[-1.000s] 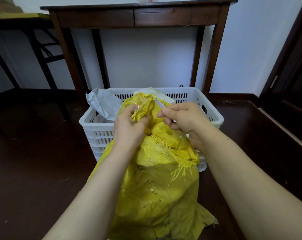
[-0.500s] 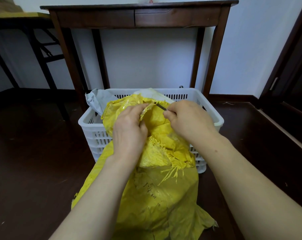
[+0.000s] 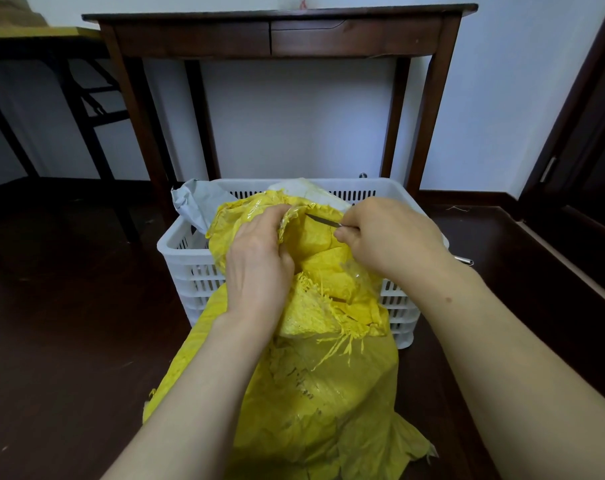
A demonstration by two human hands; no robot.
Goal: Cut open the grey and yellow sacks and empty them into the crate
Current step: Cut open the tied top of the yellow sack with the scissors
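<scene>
Where dark floor (image 3: 69, 323) meets white wall (image 3: 294, 126), crate (image 3: 176, 245) sits nr wood table (image 3: 346, 39).

blade (image 3: 321, 220): handle hidden inside the right hand (image 3: 387, 237), kind unclear | left hand (image 3: 256, 263): fingertips buried in a fold of the yellow sack (image 3: 315, 393) | crate (image 3: 181, 249): near wall and contents mostly behind that sack | grey sack (image 3: 195, 202): only a crumpled corner shows | sack print: too faint to read | sack's bottom: cut by lower edge
</scene>
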